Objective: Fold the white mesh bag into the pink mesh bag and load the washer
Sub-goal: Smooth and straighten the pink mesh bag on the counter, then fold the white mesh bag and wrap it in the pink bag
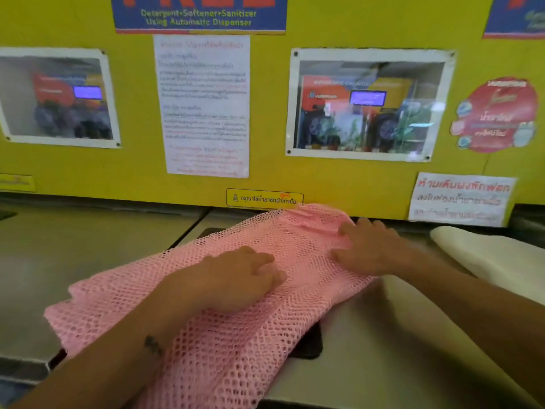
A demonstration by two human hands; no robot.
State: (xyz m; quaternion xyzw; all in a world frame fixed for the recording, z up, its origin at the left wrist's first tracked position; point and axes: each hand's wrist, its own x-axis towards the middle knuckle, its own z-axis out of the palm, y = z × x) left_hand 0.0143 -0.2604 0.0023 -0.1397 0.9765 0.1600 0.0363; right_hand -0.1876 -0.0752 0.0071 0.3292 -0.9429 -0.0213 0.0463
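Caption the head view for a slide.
Both hands, left hand and right hand, flat on pink mesh bag atop washer.

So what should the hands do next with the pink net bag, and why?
Probably find and open the mouth of the pink mesh bag. Both the left hand and the right hand lie flat on it, pressing it onto the washer top, and the white mesh bag lies apart at the right, not yet inside.

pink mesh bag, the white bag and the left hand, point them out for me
pink mesh bag (206,335): head view, on the netting in its near half.
white bag (495,255): head view, on its flat top at the right.
left hand (236,278): head view, on its back.
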